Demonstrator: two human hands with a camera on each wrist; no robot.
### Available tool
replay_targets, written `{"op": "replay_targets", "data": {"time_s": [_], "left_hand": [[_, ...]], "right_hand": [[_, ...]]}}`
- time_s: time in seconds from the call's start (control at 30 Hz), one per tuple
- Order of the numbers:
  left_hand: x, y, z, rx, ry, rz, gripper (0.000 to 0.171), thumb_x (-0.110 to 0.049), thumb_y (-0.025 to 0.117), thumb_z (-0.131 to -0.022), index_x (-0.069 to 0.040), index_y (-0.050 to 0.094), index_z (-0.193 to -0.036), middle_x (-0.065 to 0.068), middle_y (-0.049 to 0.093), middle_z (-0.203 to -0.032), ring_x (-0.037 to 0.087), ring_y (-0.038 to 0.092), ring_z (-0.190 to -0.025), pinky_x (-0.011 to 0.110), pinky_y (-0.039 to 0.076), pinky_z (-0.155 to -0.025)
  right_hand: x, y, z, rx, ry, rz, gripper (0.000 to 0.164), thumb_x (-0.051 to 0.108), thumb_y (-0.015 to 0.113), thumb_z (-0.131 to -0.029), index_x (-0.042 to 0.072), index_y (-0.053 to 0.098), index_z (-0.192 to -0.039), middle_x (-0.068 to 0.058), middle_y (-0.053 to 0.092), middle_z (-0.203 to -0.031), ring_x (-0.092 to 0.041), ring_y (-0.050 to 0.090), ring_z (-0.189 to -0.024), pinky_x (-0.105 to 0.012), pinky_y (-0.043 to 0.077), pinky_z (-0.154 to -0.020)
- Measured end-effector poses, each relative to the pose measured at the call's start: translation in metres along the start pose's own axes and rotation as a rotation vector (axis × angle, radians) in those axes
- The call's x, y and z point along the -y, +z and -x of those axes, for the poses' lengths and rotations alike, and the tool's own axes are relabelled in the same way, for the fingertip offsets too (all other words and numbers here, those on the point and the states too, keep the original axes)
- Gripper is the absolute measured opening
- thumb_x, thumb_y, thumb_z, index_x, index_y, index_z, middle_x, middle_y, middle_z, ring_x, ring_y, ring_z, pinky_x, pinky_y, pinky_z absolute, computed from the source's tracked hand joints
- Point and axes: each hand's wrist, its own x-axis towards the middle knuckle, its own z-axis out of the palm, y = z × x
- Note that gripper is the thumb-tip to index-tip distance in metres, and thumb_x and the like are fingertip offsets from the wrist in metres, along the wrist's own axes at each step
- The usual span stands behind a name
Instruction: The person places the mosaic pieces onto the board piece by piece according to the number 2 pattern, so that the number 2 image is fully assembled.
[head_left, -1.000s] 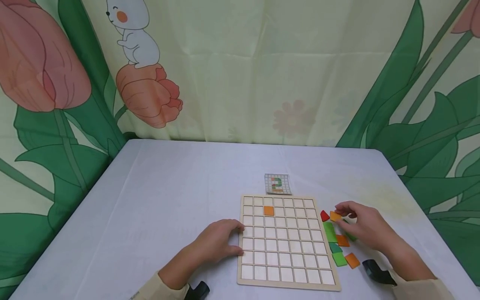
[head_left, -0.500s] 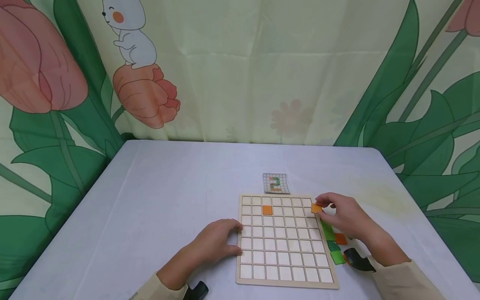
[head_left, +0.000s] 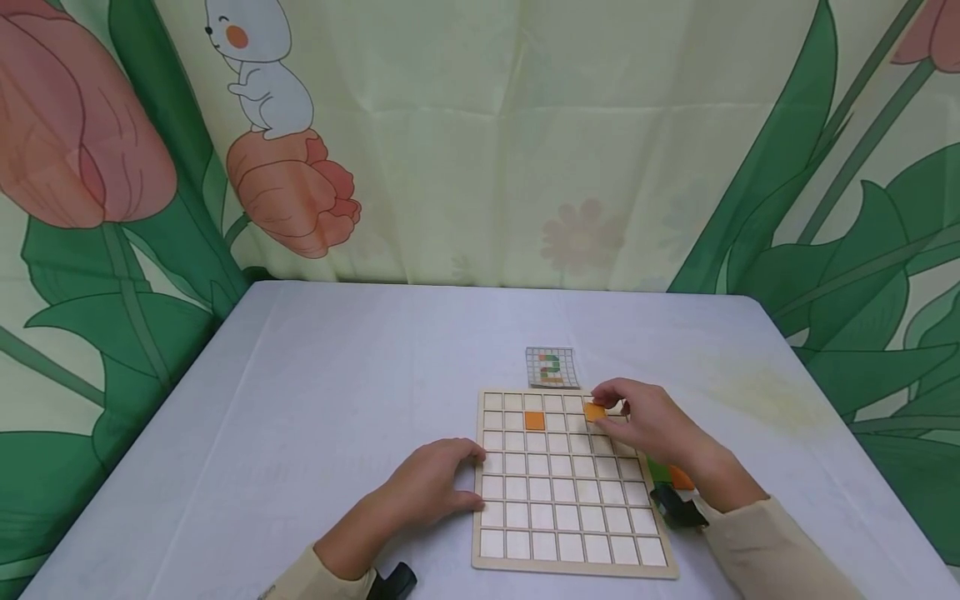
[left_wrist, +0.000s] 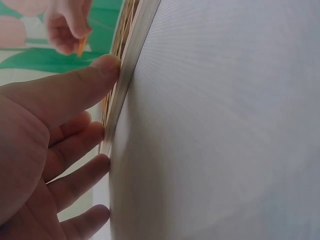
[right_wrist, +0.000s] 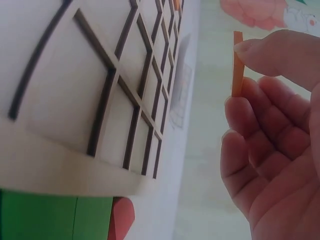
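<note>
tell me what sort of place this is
Probably an indoor play corner or staged tabletop setup: a table under white covering, a fabric backdrop printed with cartoon animal and flowers, and a gridded wooden board with a small orange tile held above it.

Beige sleeves (head_left: 772,546) (2 black wrist cameras (head_left: 678,507))

1. The right grip (head_left: 648,414) has moved left, from beside the board (head_left: 540,492) to over its far right area.
2. The pinched orange tile (head_left: 594,412) came along.
3. Fewer loose tiles (head_left: 659,472) show in the head view.
</note>
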Motion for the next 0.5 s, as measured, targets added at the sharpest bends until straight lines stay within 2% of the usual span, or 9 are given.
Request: {"op": "replay_targets", "data": {"time_s": [0.23, 0.5], "left_hand": [[0.0, -0.001, 0.0, -0.004, 0.005, -0.002, 0.05, -0.028, 0.088, -0.077, -0.012, 0.065, -0.119, -0.004, 0.066, -0.117, 0.019, 0.059, -0.117, 0.038, 0.049, -0.1], [0.0, 0.0, 0.0, -0.003, 0.008, -0.002, 0.051, -0.028, 0.089, -0.077, -0.012, 0.065, -0.119, -0.005, 0.066, -0.116, 0.018, 0.06, -0.117, 0.038, 0.048, -0.1]], "right_hand": [[0.001, 0.005, -0.009, 0.013, -0.004, -0.018, 0.026, 0.011, 0.075, -0.088, 0.002, 0.068, -0.112, 0.0, 0.068, -0.101, -0.024, 0.06, -0.095, -0.046, 0.053, -0.084], [0.002, 0.011, -0.014, 0.025, -0.014, -0.018, 0.025, 0.01, 0.074, -0.089, 0.003, 0.068, -0.112, 0.0, 0.067, -0.101, -0.023, 0.06, -0.095, -0.046, 0.053, -0.086]]}}
